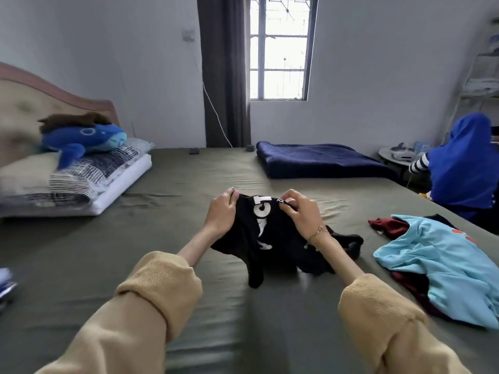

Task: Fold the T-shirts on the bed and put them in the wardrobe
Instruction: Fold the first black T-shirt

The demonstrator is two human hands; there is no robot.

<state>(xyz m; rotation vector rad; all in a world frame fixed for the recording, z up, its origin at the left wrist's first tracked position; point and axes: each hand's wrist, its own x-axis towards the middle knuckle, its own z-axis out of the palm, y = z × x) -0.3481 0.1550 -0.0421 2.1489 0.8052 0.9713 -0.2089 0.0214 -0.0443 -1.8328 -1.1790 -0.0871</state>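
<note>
A black T-shirt (272, 236) with white lettering hangs bunched above the olive bed sheet (162, 238) in the middle of the view. My left hand (221, 211) grips its upper left edge. My right hand (299, 211) pinches the upper right edge, a thin bracelet on that wrist. The shirt's lower part and a sleeve trail down onto the sheet. To the right lies a light blue T-shirt (442, 268), spread loosely over a dark red garment (388, 226). No wardrobe shows in this view.
A folded navy blanket (318, 159) lies at the far side of the bed. Pillows (81, 179) with a blue plush whale (83, 140) are stacked by the headboard at left. A person in a blue head covering (464, 163) sits at the right edge. Folded cloth (5, 284) peeks in at far left.
</note>
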